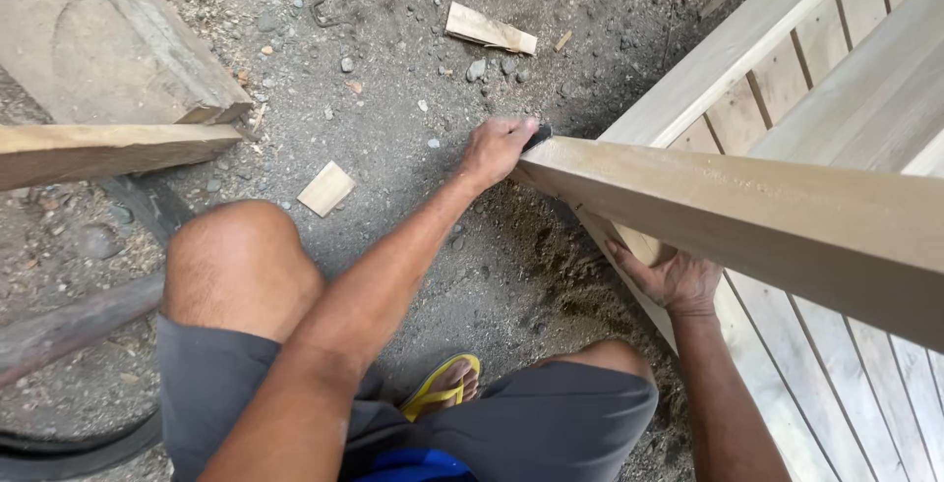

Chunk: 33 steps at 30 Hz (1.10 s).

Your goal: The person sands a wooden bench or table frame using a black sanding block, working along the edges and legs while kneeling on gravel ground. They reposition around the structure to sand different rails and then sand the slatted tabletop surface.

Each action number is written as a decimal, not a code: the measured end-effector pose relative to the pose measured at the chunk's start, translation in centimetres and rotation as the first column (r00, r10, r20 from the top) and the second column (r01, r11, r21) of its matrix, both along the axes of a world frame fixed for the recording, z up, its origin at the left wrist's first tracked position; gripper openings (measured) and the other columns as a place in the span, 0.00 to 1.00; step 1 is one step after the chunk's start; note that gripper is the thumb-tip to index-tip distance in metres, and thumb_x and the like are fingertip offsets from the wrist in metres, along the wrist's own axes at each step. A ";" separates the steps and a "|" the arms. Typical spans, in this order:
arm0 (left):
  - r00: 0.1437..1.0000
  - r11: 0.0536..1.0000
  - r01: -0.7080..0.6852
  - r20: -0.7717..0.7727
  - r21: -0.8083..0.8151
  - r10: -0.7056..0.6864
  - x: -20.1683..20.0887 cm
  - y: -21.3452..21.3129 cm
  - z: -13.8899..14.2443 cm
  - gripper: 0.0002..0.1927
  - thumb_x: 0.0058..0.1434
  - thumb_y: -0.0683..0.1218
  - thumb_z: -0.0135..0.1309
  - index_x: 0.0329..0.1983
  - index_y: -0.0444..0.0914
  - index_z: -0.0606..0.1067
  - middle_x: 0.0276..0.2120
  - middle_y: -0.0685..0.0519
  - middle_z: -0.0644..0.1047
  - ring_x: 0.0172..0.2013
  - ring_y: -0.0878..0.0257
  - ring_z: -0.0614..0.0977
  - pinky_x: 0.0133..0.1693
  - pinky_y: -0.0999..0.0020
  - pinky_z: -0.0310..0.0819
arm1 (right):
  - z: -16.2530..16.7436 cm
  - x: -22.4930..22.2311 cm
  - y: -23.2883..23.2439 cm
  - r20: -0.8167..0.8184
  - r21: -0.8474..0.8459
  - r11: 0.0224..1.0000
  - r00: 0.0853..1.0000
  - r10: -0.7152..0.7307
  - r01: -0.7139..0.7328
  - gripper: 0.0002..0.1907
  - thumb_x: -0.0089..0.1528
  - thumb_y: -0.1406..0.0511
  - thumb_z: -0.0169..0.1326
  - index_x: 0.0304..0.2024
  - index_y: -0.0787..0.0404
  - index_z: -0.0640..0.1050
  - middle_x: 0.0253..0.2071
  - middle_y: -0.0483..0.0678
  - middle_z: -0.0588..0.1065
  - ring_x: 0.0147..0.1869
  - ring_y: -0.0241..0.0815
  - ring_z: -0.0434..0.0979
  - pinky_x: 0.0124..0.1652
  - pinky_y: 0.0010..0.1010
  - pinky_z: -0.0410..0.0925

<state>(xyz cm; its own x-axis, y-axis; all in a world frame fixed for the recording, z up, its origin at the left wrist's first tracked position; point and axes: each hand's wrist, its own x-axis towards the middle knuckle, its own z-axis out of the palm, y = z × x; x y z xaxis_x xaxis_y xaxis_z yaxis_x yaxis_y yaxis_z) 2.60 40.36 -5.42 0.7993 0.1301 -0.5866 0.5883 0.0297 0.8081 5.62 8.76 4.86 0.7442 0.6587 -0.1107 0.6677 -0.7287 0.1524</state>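
Observation:
A long pale wooden beam (747,207) runs from the right edge toward the middle, above a slatted wooden frame (787,69). My left hand (497,146) is closed on a small dark object (538,134) pressed against the beam's near end; what the object is cannot be told. Beneath the beam, my right hand (674,280) cups the underside, fingers curled against the wood. Sawdust (560,266) lies on the ground below the beam's end.
The dirt ground (393,79) is strewn with stones and wood offcuts (490,30) (325,188). Thick timber (108,39) and a plank (108,148) lie at left. My bare knees, grey shorts and a yellow sandal (442,389) are at the bottom.

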 end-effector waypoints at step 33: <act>0.909 0.880 -0.384 0.055 -0.280 0.414 -6.1 -10.7 2.5 0.40 0.61 0.28 0.40 0.76 0.34 0.44 0.68 0.38 0.58 0.44 0.66 0.78 0.27 0.75 0.85 | 1.5 -0.1 2.1 -0.006 0.310 0.951 1.000 -0.011 0.012 0.48 0.54 0.37 0.66 0.63 0.60 0.70 0.53 0.59 0.75 0.52 0.59 0.79 0.54 0.51 0.70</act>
<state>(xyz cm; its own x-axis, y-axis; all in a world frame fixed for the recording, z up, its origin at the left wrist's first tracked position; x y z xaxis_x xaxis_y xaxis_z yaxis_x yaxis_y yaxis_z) -3.53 29.68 -2.91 0.7732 0.3082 -0.5543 0.3900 0.4582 0.7987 5.51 10.81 6.36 0.7518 0.6525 0.0952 0.6592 -0.7472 -0.0851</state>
